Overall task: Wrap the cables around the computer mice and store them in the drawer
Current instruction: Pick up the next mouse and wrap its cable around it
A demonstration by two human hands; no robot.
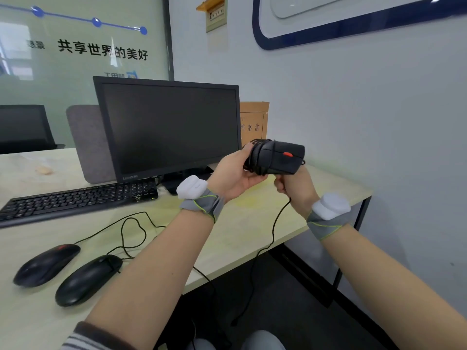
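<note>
Surface: pale wood-look counter [252,223] with dark metal legs, set against a white wall; a frosted glass partition with printed Chinese characters stands behind it. On the counter: one black monitor [168,127], screen dark; one black keyboard [78,200] in front of it; a brown cardboard file box [254,121] upright behind the monitor's right edge; a grey fabric panel behind the monitor's left side.

Mice, count: three, all black and corded.
- Held mouse [280,157], red scroll wheel, raised above the counter's right end. Several turns of cable [274,229] wound around its rear half; the loose remainder hangs past the counter edge toward the dark floor.
- Left mouse [46,263] and second mouse [87,279] lie side by side at the near left of the counter, cables unwound and looping loosely behind them.

Grips: left hand [237,173] grasps the wrapped rear of the held mouse. Right hand [295,188], below the mouse, is clenched around the cable. Both wrists carry grey straps with white pods.
</note>
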